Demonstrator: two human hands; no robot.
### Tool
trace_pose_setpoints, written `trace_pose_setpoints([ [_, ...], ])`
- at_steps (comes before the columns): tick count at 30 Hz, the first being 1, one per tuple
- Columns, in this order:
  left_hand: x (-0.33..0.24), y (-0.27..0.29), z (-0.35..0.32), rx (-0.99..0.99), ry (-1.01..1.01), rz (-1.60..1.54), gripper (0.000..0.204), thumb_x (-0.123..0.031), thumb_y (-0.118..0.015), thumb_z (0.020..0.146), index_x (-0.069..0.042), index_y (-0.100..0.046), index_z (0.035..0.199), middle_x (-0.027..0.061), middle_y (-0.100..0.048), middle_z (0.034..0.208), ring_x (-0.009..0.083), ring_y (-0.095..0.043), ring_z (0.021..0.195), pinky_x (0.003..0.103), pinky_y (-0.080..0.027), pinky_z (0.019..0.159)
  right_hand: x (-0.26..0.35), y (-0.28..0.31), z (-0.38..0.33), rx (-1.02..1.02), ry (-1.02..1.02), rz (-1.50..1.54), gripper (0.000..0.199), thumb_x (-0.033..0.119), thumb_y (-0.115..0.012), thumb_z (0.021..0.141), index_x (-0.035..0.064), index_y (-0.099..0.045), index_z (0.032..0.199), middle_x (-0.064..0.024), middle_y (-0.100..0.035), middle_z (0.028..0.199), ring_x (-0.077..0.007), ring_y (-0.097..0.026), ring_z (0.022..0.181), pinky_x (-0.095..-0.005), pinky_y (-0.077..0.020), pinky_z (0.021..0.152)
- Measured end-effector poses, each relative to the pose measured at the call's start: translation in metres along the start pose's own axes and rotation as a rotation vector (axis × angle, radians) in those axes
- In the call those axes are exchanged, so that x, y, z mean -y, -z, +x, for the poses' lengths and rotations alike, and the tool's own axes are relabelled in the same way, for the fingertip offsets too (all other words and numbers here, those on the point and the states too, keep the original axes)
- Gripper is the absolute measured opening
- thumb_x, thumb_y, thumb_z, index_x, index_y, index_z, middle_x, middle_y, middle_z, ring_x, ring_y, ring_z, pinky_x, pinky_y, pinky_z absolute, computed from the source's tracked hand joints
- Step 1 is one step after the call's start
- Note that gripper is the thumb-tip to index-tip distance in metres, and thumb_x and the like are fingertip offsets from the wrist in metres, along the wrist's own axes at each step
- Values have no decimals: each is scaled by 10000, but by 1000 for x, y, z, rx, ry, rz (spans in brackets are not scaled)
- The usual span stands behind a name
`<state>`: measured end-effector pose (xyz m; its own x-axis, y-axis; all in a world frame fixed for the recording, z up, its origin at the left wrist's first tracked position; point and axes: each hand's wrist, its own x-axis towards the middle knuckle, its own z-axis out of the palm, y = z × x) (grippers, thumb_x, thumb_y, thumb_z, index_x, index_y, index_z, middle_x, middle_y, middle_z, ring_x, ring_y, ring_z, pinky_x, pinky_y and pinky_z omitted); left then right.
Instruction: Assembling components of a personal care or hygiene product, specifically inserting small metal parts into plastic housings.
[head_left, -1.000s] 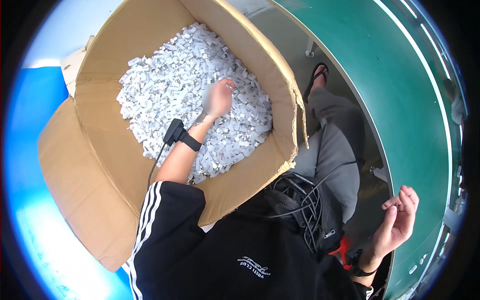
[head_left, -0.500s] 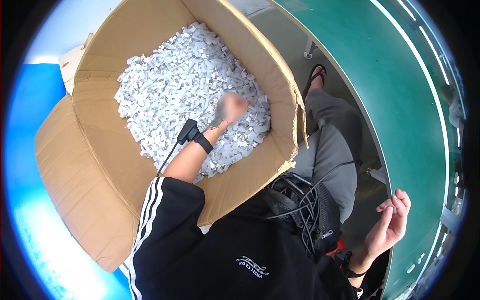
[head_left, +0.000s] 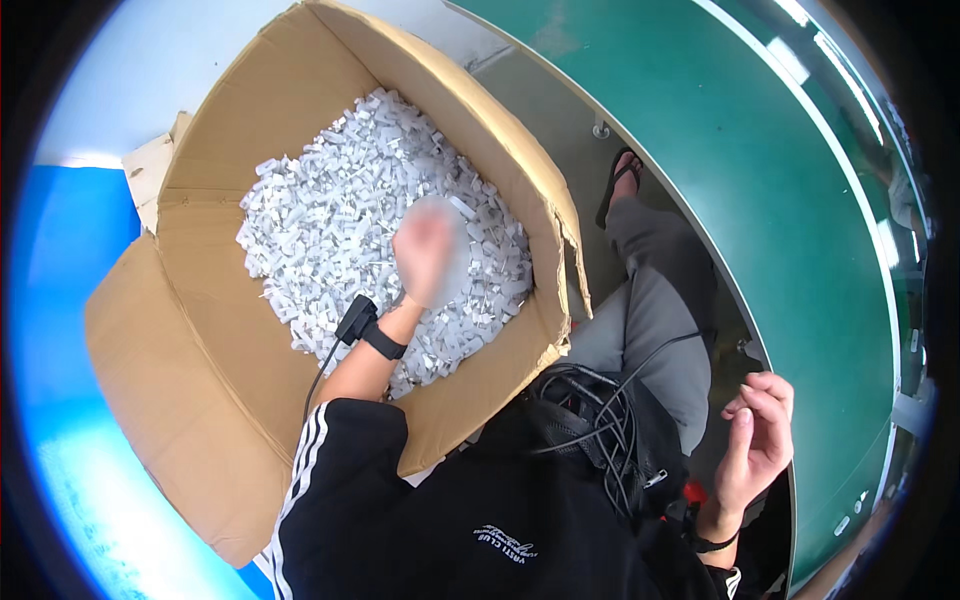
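Observation:
A large cardboard box (head_left: 225, 335) holds a heap of small white and translucent plastic pieces (head_left: 330, 220) with shiny metal parts. My left hand (head_left: 425, 255) is over the right part of the heap, or touching it. It is blurred, so its fingers and anything in them cannot be made out. My right hand (head_left: 757, 435) is raised beside the near edge of the green table (head_left: 800, 250). Its fingers are loosely bent and apart, the thumb close to the fingertips, with nothing visible in it.
A torn corner (head_left: 575, 265) of the box juts toward my legs. Black cables (head_left: 610, 415) lie coiled at my waist on a dark bag. Several small white pieces (head_left: 842, 524) lie on the table's lower right. A strip of bare skin (head_left: 840, 570), perhaps another person's arm, shows at the lower right.
My left hand has moved to the left over the heap. My right hand appears slightly higher and further left, its pose much the same. The whole view has shifted a little.

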<state>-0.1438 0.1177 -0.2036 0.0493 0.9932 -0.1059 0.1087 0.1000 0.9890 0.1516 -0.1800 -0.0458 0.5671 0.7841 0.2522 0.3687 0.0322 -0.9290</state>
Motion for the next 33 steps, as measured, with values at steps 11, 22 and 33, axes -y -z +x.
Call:
trace_pose_setpoints([
  [11,-179,-64,-105,418,-525,-505,99,89,-574,793,55,-583,886,117,-507,890,157,-553,634,247,-469,558,56,-82,66,270,241,226,449,14,-799,687,-13,-633,1104,-126,-589,1049,-134,-611,778,-240,-522,630],
  [22,-189,-92,-122,828,-447,-499,109,63,-602,838,98,-614,941,147,-518,970,130,-574,676,223,-486,577,48,-68,63,158,436,312,378,-59,-778,671,-48,-663,1031,-137,-642,923,-125,-627,657,-227,-499,566],
  [33,-192,-105,-131,756,-591,-236,146,90,-659,775,61,-657,918,113,-561,934,110,-585,702,205,-487,555,40,-58,53,221,225,512,388,-46,-758,713,-60,-622,1076,-141,-619,955,-127,-636,786,-232,-499,569],
])
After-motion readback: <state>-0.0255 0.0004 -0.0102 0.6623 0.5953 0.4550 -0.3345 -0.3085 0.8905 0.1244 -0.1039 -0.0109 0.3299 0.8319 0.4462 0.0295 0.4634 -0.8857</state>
